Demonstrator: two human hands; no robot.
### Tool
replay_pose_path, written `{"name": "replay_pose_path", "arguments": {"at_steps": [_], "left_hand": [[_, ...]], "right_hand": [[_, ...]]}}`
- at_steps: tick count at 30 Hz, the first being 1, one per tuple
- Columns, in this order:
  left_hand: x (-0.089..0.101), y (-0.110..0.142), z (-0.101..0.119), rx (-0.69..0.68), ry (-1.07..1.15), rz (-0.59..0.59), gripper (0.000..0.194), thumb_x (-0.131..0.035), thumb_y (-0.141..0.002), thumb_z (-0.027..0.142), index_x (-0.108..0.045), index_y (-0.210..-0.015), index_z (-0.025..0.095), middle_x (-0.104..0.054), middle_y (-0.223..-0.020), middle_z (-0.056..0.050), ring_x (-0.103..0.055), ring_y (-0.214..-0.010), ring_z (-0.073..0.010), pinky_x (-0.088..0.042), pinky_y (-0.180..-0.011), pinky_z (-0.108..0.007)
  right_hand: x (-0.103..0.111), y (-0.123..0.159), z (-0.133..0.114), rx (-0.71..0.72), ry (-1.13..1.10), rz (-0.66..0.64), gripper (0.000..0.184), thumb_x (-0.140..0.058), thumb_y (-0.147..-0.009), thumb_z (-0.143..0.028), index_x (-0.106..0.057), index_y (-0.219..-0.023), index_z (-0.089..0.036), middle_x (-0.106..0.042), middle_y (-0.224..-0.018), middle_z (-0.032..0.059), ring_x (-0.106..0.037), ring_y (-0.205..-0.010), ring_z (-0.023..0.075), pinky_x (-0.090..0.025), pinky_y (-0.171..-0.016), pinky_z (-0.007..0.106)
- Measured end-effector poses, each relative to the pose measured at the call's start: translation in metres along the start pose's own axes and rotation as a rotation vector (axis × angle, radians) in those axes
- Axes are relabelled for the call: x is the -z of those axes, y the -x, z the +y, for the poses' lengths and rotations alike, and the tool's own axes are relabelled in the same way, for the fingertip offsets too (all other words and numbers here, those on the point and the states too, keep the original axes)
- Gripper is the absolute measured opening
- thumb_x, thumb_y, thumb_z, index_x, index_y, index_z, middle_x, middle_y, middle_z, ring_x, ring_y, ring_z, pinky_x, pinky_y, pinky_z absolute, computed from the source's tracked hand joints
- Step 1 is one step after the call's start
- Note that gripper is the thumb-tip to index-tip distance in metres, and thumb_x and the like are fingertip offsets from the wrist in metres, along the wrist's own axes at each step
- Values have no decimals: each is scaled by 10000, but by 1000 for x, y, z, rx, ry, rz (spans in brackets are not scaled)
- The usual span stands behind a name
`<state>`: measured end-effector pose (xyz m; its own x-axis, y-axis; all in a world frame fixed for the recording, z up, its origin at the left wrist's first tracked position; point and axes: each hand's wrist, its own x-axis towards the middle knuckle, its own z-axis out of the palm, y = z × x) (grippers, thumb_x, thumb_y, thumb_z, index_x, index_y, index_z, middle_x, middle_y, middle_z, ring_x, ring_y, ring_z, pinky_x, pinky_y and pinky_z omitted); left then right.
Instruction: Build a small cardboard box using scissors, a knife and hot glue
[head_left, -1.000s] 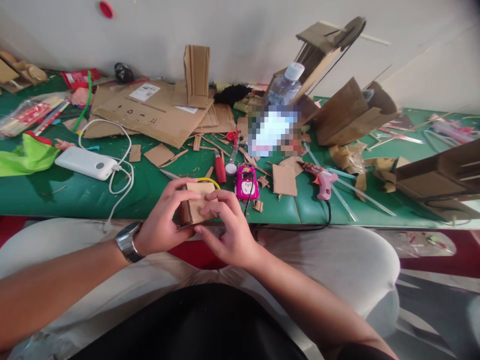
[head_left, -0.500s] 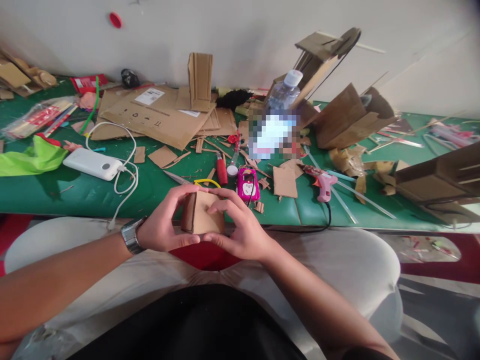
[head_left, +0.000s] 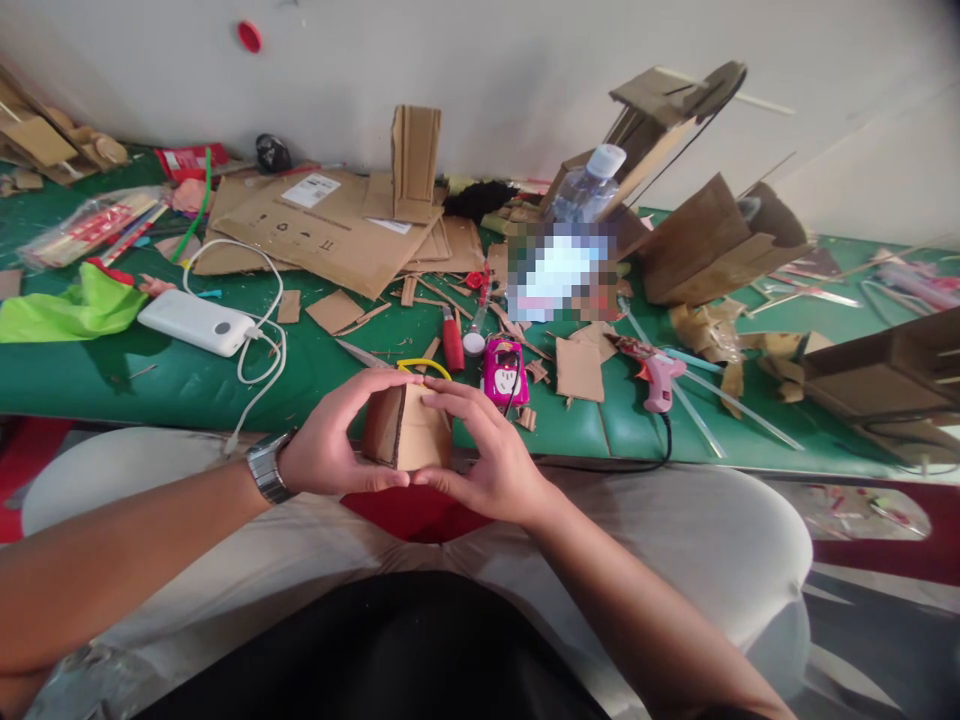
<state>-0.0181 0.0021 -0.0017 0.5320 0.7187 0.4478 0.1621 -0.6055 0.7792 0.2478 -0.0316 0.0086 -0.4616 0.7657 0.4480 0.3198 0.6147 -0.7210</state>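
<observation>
Between my hands, in the head view, is a small cardboard box (head_left: 422,430) with a bare corrugated edge facing me. My left hand (head_left: 330,435) wraps its left side, thumb at the near bottom edge and fingers along the far edge. My right hand (head_left: 491,450) grips the other side, fingertips on the far top edge and thumb near the left thumb. Just beyond the box lie a yellow loop (head_left: 427,366), a red-handled tool (head_left: 452,340) and a magenta device (head_left: 505,372) with a white face print. The box's underside is hidden.
A pink glue gun (head_left: 660,380) with a black cord lies on the green bench (head_left: 360,395). A white power bank (head_left: 193,322), flattened cardboard (head_left: 315,225), a plastic bottle (head_left: 585,190) and cardboard structures (head_left: 697,240) stand or lie farther back.
My right fingers, bent over the box's top face before, now rest along its far edge. The box has turned slightly in my hands. The whole view has shifted a little.
</observation>
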Motion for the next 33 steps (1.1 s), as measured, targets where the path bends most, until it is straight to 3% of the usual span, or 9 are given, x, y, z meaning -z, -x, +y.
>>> {"name": "replay_pose_path", "arguments": {"at_steps": [5, 10, 21, 33], "left_hand": [[1, -2, 3, -45, -171, -14, 945, -972, -828, 618, -563, -1594, 245, -719, -1522, -177, -713, -1392, -376, -584, -1209, -533], [2, -6, 4, -134, -288, -32, 921, -981, -829, 524, -554, -1587, 222, -744, -1475, -181, -734, -1351, -375, -601, -1194, -536], [4, -4, 2, -53, -256, -66, 919, -965, -830, 628, -576, -1574, 255, -742, -1481, -158, -737, -1334, -374, -603, -1178, -517], [-1, -1, -2, 27, -182, -25, 900, -1006, -763, 561, -625, -1543, 322, -755, -1464, -122, -750, -1309, -413, -631, -1125, -546]], "right_hand": [[2, -1, 3, 14, 42, -46, 712, -907, -966, -453, -581, -1566, -253, -647, -1642, 215, -631, -1536, 383, -568, -1259, 601], [0, 0, 6, 2, 85, -80, 795, -925, -909, -277, -539, -1603, -242, -672, -1624, 206, -596, -1569, 386, -541, -1289, 630], [-3, 1, 7, 16, 68, -77, 781, -897, -966, -422, -534, -1631, -234, -673, -1625, 226, -611, -1567, 378, -543, -1277, 615], [-1, -1, 2, 26, 84, -106, 764, -876, -991, -476, -537, -1623, -211, -658, -1646, 238, -608, -1585, 355, -551, -1271, 565]]}}
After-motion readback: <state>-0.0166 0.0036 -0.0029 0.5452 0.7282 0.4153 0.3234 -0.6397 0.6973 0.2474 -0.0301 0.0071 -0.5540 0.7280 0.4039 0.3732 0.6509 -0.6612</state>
